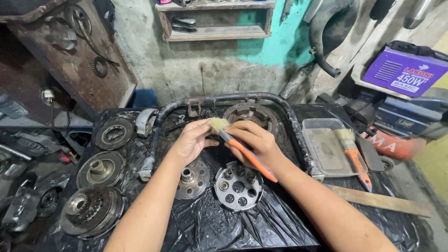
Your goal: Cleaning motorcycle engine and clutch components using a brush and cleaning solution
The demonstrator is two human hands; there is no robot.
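Your two forearms come in from the bottom edge, angled inward, meeting over the black plastic sheet (242, 224) that covers the bench. Right below your hands sits the round clutch plate with springs (238, 185), flat on the sheet, and that's the landmark here. Above it and to the right, your right hand (254, 140) has its fingers wrapped around the orange-handled brush (242, 150), thumb and forefinger pinching near the ferrule, handle slanting down past your wrist toward the plate's right rim. The pale bristles point up and left, touching your left hand (191, 141), which is cupped above the plate's left side, fingers curled together, thumb out toward the bristles. Whether it holds a small part, you cannot tell. Just left of the plate lies a metal hub (192, 179). Well to the right of the plate sits a clear tray (326, 149), with a second brush (354, 156) laid across its edge. Far left of the plate, three dirty round clutch parts (100, 168) stand in a column.
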